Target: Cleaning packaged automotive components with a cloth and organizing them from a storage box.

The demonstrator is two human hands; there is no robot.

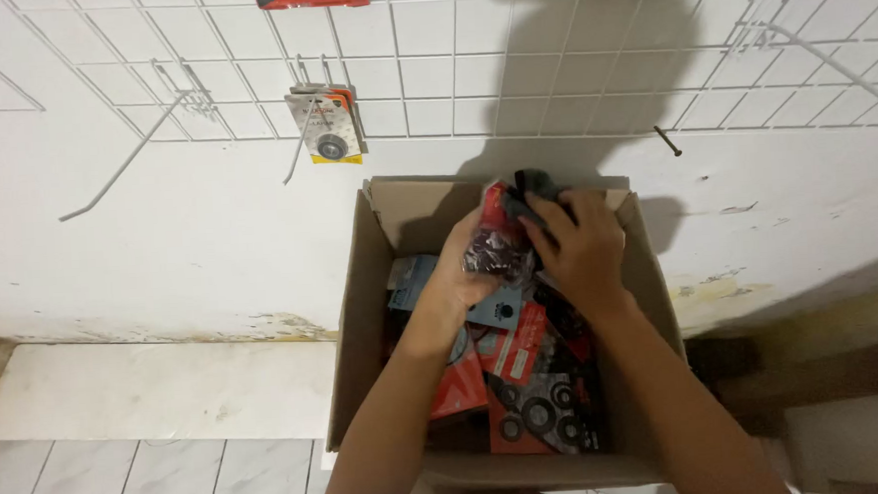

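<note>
A white wire grid (509,53) is hanging on the wall above an open box (357,311). Both arms are reaching in over it; the left hand (465,266) and right hand (584,244) are closing around a packet (499,236), lifted above the other packets (537,392) inside.

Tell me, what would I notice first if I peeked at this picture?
Right in the middle, an open cardboard box stands against the white wall, stuffed with red and black packets. Above it, the left hand and right hand together hold a small packet. On the white wire rack at upper left, one carded packet hangs from a hook.
</note>
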